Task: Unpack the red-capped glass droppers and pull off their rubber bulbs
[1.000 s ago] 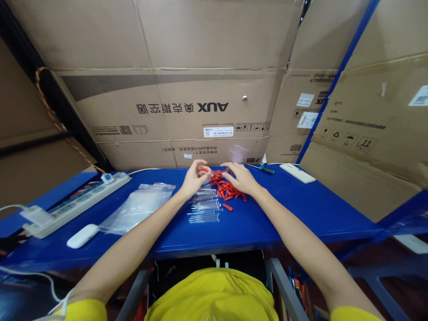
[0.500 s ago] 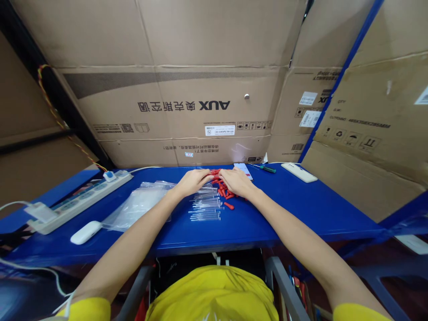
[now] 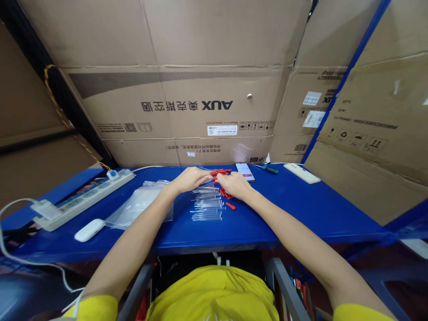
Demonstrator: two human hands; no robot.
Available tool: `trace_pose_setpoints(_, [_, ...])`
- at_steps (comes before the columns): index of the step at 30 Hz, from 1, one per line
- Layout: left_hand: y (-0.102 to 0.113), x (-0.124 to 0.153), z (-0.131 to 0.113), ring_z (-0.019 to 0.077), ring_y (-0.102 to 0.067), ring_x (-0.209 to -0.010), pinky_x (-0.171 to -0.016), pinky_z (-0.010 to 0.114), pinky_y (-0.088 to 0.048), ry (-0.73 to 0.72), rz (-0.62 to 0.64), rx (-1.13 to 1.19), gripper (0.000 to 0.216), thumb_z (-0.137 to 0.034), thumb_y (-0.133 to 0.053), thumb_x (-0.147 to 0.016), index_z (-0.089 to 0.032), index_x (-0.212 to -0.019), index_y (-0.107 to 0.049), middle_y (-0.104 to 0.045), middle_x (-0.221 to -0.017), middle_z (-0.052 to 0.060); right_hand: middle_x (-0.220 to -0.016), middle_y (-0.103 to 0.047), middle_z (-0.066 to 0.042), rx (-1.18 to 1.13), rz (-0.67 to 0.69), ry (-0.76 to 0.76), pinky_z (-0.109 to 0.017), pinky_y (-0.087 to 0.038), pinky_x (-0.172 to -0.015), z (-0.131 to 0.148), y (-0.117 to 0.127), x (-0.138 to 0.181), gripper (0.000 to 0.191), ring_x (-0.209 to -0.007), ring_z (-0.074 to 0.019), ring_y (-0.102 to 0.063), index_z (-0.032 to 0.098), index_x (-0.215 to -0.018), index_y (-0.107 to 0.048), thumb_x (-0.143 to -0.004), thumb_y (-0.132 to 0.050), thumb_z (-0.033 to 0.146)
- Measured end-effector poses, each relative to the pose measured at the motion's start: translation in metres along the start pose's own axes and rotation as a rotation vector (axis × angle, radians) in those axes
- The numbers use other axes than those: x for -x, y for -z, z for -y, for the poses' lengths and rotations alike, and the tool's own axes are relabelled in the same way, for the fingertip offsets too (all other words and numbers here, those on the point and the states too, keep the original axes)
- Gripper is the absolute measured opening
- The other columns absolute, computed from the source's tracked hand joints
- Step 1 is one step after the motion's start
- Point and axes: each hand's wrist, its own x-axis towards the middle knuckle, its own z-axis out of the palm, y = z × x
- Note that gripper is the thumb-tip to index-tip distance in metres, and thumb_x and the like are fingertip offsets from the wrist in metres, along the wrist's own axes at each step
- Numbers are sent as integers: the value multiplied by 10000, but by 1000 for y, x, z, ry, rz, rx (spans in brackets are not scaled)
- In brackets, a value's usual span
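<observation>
My left hand (image 3: 191,179) is closed in a pinch at the far side of the glass tubes; what its fingertips hold is too small to tell. Close beside it, my right hand (image 3: 235,184) pinches at a red rubber dropper bulb (image 3: 215,178), its thumb and fingers pressed together. More red rubber bulbs (image 3: 220,171) lie heaped behind the hands, some hidden by my right hand. One loose bulb (image 3: 230,206) rests nearer me. Thin clear glass dropper tubes (image 3: 207,207) lie roughly side by side on the blue table (image 3: 254,225), between my forearms.
Clear plastic bags (image 3: 140,205) lie left of the tubes, beside a white rounded case (image 3: 89,230). A power strip (image 3: 87,198) runs along the left. Toward the back are a lit phone (image 3: 245,172), a green-handled screwdriver (image 3: 269,169) and a pale phone (image 3: 302,173). Cardboard (image 3: 187,116) walls the table.
My right hand has drawn slightly toward my left and closed tighter. More of the red bulbs behind the hands and the lit phone now show. The view has shifted slightly.
</observation>
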Motion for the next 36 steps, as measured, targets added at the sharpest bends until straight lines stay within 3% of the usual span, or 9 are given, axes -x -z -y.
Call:
trace_pose_setpoints(6, [14,9,16,166,-594,-646,-669,263,-397,31,-41,-20,469,-490,-403,-1072,-213,-807,-674,-653,-697,24,-812,-761,-110,-58,9,-42,-312,-335,-641,-18,-2,8,323,-714,-228,-676,174,-1061,-647,-1109,-356,304])
trace_pose_setpoints(9, [36,28,40,155,-539,-595,-638,264,-374,259,-320,-55,505,-486,-337,-1085,-206,-769,-615,-585,-620,4,-683,-689,-59,-109,-8,-231,-307,-347,-640,-47,2,23,212,-622,-211,-619,187,-1044,-631,-1058,-459,310])
trace_pose_setpoints(11, [45,36,50,154,-516,-578,-628,270,-359,372,-480,-95,503,-481,-335,-1087,-206,-736,-567,-561,-605,1,-696,-674,-46,-149,-73,-331,-308,-365,-665,-61,6,28,245,-614,-196,-594,198,-994,-617,-1076,-420,319])
trace_pose_setpoints(14, [37,28,41,167,-556,-616,-642,277,-353,284,-379,-124,471,-469,-378,-1074,-204,-749,-592,-607,-649,20,-802,-696,-90,-119,-149,-281,-331,-389,-729,-55,11,21,371,-730,-217,-605,182,-1003,-629,-1116,-305,323])
trace_pose_setpoints(17, [13,7,14,185,-598,-671,-640,281,-341,151,-223,-143,410,-473,-440,-1060,-214,-827,-656,-670,-735,36,-1072,-717,-154,-59,-242,-142,-380,-395,-842,-23,13,7,399,-996,-281,-600,149,-1227,-625,-1126,-296,350])
trace_pose_setpoints(19, [-2,-2,-2,186,-602,-683,-641,280,-343,103,-180,-113,366,-478,-488,-1043,-217,-862,-670,-683,-761,33,-1143,-702,-166,-20,-229,-44,-411,-383,-861,-4,12,2,431,-1046,-307,-565,138,-1341,-589,-1123,-325,399])
trace_pose_setpoints(22, [-16,-5,-13,165,-579,-660,-646,274,-359,105,-189,11,357,-479,-500,-1040,-209,-886,-676,-673,-742,11,-1130,-702,-158,-17,-194,28,-420,-364,-859,7,9,1,424,-1032,-302,-543,126,-1373,-584,-1128,-312,341])
trace_pose_setpoints(29, [-27,-7,-13,118,-527,-569,-614,256,-379,200,-274,272,412,-486,-515,-1030,-180,-785,-642,-653,-659,-22,-1085,-688,-139,12,-290,11,-429,-319,-855,-1,9,5,377,-1012,-298,-507,190,-1095,-706,-1115,-388,392])
trace_pose_setpoints(36, [-37,-10,-18,143,-621,-716,-682,250,-459,217,-356,386,328,-510,-628,-954,-184,-919,-628,-704,-818,2,-953,-709,-95,-133,-353,8,-404,-321,-808,2,-4,3,254,-889,-247,-537,137,-1181,-650,-1098,-429,230])
